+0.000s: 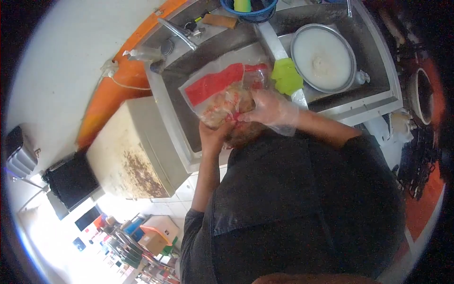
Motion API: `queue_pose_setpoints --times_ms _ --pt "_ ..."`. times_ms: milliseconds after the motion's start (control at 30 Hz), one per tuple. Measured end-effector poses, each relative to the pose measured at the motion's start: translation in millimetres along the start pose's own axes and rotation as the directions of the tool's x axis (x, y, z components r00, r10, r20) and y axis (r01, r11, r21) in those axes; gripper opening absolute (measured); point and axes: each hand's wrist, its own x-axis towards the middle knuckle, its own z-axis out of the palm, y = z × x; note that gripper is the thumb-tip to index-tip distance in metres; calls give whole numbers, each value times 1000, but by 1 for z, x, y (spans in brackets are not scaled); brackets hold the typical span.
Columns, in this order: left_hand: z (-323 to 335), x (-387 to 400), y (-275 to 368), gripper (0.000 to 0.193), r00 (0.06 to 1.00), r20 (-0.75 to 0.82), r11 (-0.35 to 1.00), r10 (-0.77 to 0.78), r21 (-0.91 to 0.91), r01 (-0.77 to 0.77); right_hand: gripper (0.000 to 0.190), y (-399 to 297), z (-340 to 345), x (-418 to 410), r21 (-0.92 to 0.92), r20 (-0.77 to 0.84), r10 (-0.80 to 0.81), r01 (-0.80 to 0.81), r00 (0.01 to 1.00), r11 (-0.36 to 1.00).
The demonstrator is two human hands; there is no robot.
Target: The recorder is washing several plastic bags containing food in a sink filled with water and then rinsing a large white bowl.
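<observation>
A clear plastic bag (216, 87) with a red printed band is held over the left sink basin, near the front of my dark clothing. Lumpy brownish contents (227, 101), probably food, show through it. My left hand (214, 136), which looks bare, grips the bag's near left side. On the right side, my right hand (267, 108) wears a loose clear plastic glove and pinches the bag near a red gathered spot (234, 116). The fingers of both hands are partly hidden by the bag.
A round metal bowl (323, 58) of cloudy liquid sits in the right basin. Over the divider (272, 42) hangs a green cloth (286, 76). Behind are a faucet (177, 33) and a blue basket (250, 14). A rust-stained white appliance (136, 152) stands at the left.
</observation>
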Motion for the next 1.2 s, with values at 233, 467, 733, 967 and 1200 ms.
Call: queue_pose_setpoints --times_ms 233,467,733,967,1200 --pt "-25 13 28 59 979 132 982 -156 128 139 34 -7 -44 8 -47 -59 -478 476 876 878" --pt "-30 21 17 66 942 314 993 -117 33 112 22 13 -40 7 -217 38 -260 262 965 940" --pt "-31 30 13 78 845 503 979 -182 170 109 33 34 -42 5 -111 248 -68 98 966 989" --pt "-31 28 8 64 838 530 985 -133 -22 170 48 35 -43 -5 249 386 -53 -48 921 967" --pt "-30 32 6 63 815 572 993 -98 6 115 48 29 -39 -14 294 389 26 -151 921 944"
